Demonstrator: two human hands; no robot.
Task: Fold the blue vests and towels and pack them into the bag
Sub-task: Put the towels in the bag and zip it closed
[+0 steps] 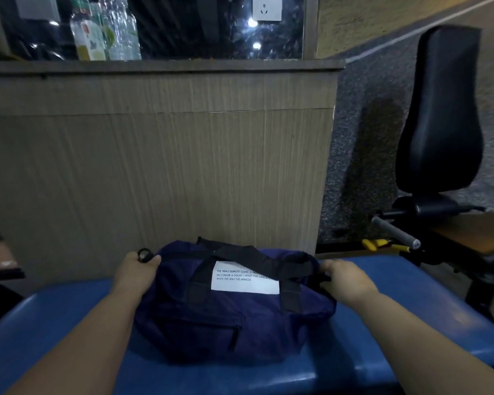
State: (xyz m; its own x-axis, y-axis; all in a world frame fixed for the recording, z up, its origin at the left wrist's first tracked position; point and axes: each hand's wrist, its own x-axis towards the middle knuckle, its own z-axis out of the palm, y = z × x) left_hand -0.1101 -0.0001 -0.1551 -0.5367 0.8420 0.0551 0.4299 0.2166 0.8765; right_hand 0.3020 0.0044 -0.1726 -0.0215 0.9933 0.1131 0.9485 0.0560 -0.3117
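One bag (226, 317), navy, lying between both hands on blue padded bench (411, 309). Inside of it not visible. Two black handles (240, 253) flopped over top; one white label (244, 280), print partly covered by a handle. Left hand (134, 273) curled round bag's end, one black ring (145, 255) at thumb. Right hand (345, 280) curled round opposite end, fingertips hidden in dark fabric. Beyond hands: wooden counter (154, 152). Bottles (103, 29) on top, blurred, count unclear. Beyond right hand: one black seat back (442, 124).
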